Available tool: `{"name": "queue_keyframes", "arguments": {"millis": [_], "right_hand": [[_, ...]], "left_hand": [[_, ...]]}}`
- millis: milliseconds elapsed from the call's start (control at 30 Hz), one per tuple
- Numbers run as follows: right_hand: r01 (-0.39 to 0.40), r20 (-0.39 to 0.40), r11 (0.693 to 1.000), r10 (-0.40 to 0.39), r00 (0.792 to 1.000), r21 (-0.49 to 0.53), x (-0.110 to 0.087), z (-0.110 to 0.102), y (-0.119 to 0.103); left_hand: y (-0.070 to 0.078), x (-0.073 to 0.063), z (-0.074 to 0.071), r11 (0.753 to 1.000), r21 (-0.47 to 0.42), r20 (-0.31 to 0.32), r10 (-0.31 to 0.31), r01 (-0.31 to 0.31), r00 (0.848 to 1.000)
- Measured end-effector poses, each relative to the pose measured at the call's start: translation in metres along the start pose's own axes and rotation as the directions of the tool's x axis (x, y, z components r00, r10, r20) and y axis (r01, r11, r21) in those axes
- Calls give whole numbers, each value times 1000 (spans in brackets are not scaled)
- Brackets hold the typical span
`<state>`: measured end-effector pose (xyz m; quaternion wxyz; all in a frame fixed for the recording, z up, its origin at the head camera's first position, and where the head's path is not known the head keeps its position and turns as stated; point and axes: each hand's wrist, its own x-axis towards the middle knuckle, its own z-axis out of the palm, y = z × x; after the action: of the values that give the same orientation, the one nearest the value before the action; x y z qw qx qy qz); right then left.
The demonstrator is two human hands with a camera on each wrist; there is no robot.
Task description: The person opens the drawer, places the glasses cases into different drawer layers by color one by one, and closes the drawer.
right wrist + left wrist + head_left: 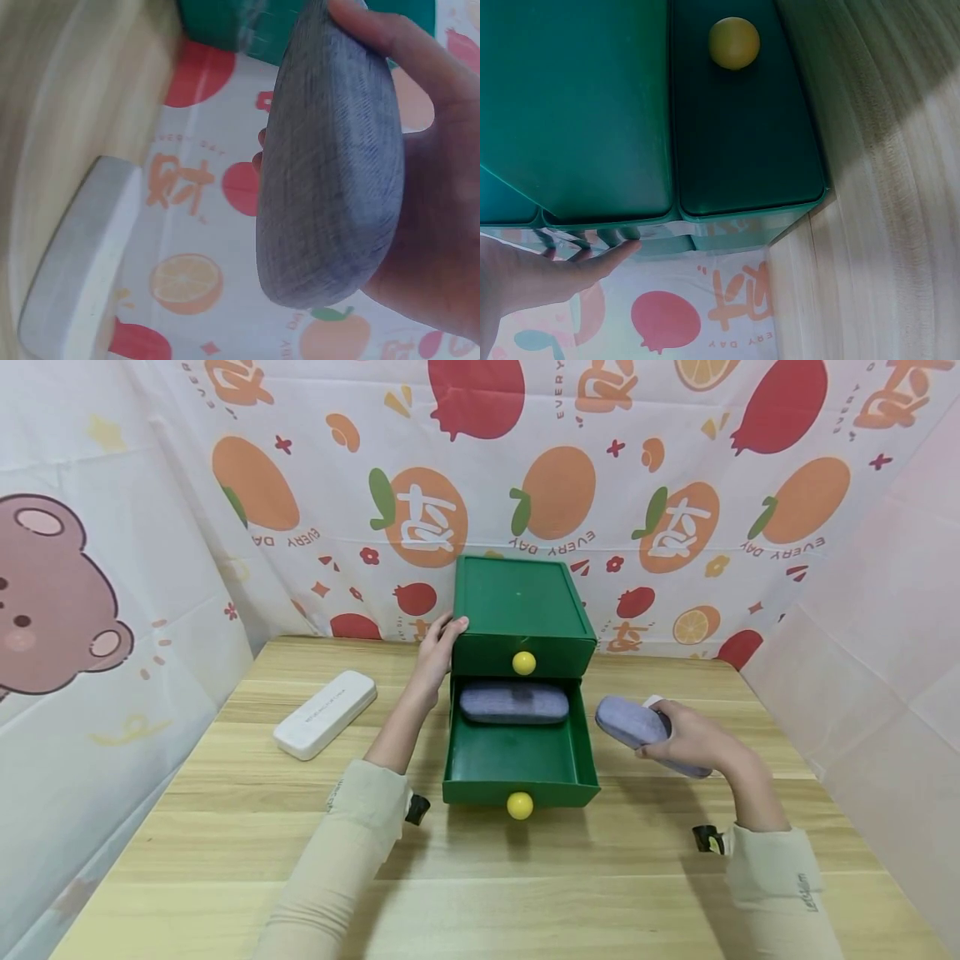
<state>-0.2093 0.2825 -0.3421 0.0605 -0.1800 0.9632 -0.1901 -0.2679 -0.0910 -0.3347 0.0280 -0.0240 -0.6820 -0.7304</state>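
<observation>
A green two-drawer box [521,597] stands on the table, with its lower drawer [510,756] pulled out. A blue-grey fabric glasses case [513,703] lies crosswise at the back of that drawer. My left hand [437,652] rests against the box's left side, fingers extended in the left wrist view. To the right of the drawer, my right hand [697,739] grips a second blue-grey glasses case [628,720]. Thumb and fingers hold this case from opposite sides in the right wrist view, above the table.
A white glasses case [325,714] lies on the wooden table [525,902] at the left. Another white case [82,259] sits beyond the right hand, mostly hidden in the head view. Yellow knobs [520,806] stick out from the drawer fronts. A fruit-print curtain [495,468] hangs close behind.
</observation>
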Motion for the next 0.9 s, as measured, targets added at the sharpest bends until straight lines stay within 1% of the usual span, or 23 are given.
{"name": "queue_keyframes", "arguments": {"millis": [200, 400, 633, 733, 900], "right_hand": [[8, -1, 1000, -8, 1000, 13, -5, -9, -11], [81, -19, 997, -81, 997, -1, -6, -12, -26], [143, -28, 990, -143, 989, -11, -1, -8, -44], [182, -43, 983, -183, 982, -9, 4, -4, -52], [254, -61, 966, -251, 966, 50, 11, 4, -70]], "left_hand": [[1, -1, 0, 1000, 6, 1, -3, 3, 1000], [1, -1, 1, 1000, 6, -4, -8, 8, 1000], [1, -1, 0, 1000, 10, -6, -13, 14, 1000], [1, -1, 0, 1000, 12, -5, -13, 13, 1000], [2, -1, 1, 1000, 8, -7, -7, 7, 1000]]}}
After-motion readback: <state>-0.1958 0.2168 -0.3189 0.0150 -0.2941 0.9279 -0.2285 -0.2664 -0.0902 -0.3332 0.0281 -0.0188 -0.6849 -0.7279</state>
